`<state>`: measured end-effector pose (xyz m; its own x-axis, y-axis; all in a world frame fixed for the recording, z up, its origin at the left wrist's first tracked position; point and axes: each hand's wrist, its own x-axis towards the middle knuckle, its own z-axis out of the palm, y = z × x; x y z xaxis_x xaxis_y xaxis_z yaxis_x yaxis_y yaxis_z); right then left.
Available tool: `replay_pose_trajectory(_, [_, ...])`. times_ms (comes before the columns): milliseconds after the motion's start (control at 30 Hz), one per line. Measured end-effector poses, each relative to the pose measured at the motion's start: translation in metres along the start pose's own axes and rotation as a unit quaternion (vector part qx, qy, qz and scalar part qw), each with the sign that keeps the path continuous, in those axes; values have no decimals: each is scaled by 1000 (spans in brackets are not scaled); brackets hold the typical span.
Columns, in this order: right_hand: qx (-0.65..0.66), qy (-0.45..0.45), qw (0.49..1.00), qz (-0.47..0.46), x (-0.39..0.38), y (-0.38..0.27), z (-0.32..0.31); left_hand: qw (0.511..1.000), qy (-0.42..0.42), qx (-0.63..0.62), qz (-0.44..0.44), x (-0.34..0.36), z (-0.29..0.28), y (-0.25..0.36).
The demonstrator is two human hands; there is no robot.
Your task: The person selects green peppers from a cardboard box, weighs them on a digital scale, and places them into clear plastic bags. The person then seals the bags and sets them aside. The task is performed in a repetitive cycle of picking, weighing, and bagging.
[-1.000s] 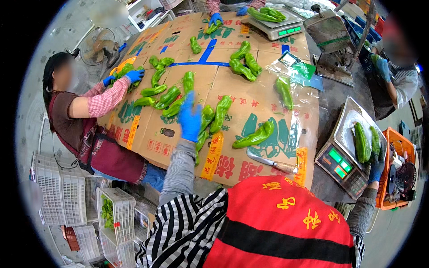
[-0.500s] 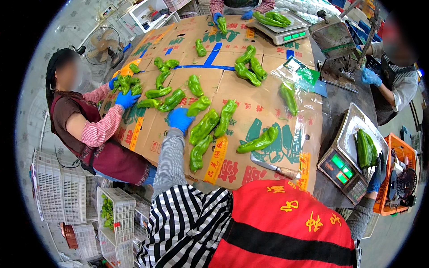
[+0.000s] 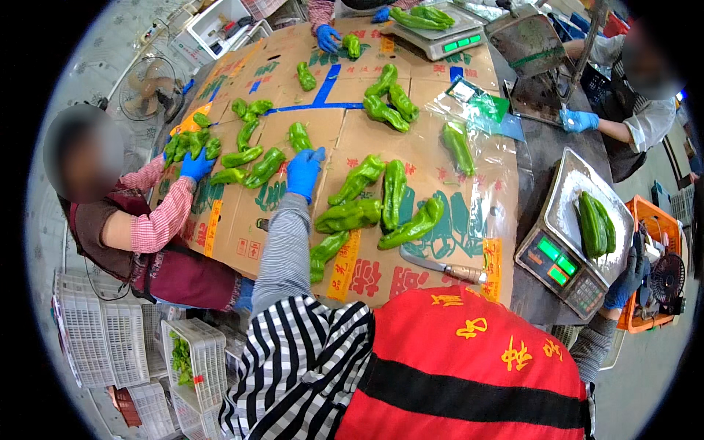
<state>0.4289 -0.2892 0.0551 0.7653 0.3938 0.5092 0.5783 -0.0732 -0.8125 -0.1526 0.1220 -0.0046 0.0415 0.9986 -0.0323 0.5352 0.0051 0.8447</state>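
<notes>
My left hand (image 3: 304,174), in a blue glove, reaches over the cardboard-covered table just below a small green pepper (image 3: 299,137); its fingers look extended, with nothing visible in them. To its right lie several long green peppers, among them a curved pepper (image 3: 359,180), a wider pepper (image 3: 348,217), an upright-lying pepper (image 3: 394,194) and a pepper (image 3: 412,224) beside the knife. My right hand (image 3: 629,277), in a dark and blue glove, rests with fingers extended at the right edge of a digital scale (image 3: 546,246). Two green peppers (image 3: 595,224) lie on its pan.
A knife (image 3: 444,267) with a wooden handle lies near the front edge. Clear plastic and a single pepper (image 3: 458,147) are farther right. A co-worker's gloved hand (image 3: 196,165) gathers peppers at left. Another scale (image 3: 433,37) stands at the back. An orange crate (image 3: 664,220) is far right.
The view has shifted a little. A pepper beside my left hand now lies farther right, near the others, and that hand is nearer the small pepper. The far co-worker's hand has let go of a pepper.
</notes>
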Motion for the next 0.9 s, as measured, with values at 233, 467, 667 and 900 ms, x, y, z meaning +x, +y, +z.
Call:
replay_pose_trajectory(233, [-190,-28,971,-141,-11,-25,-15,931,-210,297,-29,-52,-50,10])
replay_pose_trajectory(467, [-48,-65,996,-31,-25,-27,11,876,-271,397,30,-163,-53,-18])
replay_pose_trajectory(667, [153,-176,965,118,-57,-93,58,873,-397,-269,-89,-147,-20,7])
replay_pose_trajectory(900, [281,-568,732,251,-113,-150,126,652,-433,-620,-62,-156,113,114])
